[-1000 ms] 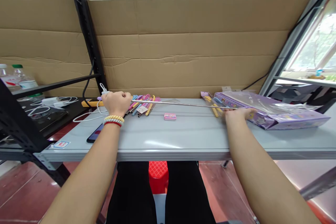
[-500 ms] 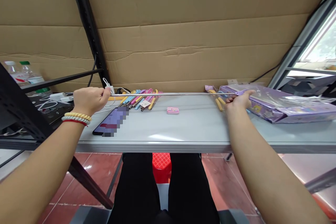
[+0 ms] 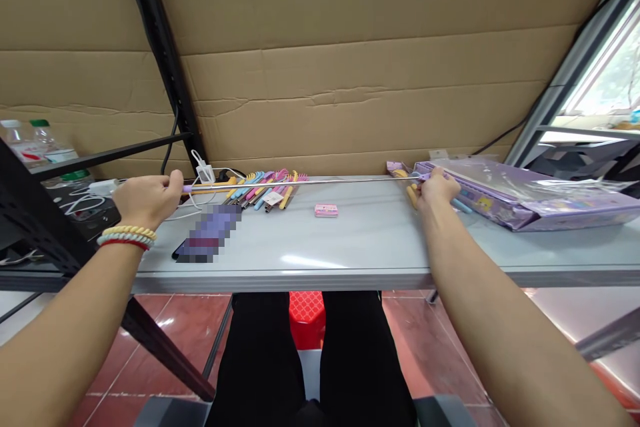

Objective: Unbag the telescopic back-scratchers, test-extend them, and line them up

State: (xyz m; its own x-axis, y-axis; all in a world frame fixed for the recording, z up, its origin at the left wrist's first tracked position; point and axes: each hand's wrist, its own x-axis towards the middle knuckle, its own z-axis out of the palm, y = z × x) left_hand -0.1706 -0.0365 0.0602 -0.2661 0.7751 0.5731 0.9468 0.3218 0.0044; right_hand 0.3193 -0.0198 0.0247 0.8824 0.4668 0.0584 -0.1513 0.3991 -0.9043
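Observation:
A thin silver telescopic back scratcher [image 3: 345,180] is stretched level above the table between my hands. My left hand [image 3: 149,199], closed in a fist, grips its purple handle end at the left. At the other end my right hand [image 3: 436,188] pinches the small purple head, mostly hidden by the fingers. Under the rod, on the left, lies a pile of colourful back scratchers [image 3: 265,192] with yellow, blue and pink handles. A small pink box-like item [image 3: 326,211] rests mid-table. More yellow-handled pieces [image 3: 412,196] lie beside my right hand.
A phone [image 3: 210,233] lies at the left of the grey table [image 3: 300,247]. Near it are a white charger [image 3: 205,172] and cables. A purple plastic-wrapped package [image 3: 525,197] sits at the right. Black shelf posts [image 3: 163,47] stand left; cardboard [image 3: 350,67] lines the back.
Both hands have moved left, carrying the stretched back scratcher with them. Part of its purple handle now shows beside my left fist. The view has shifted slightly.

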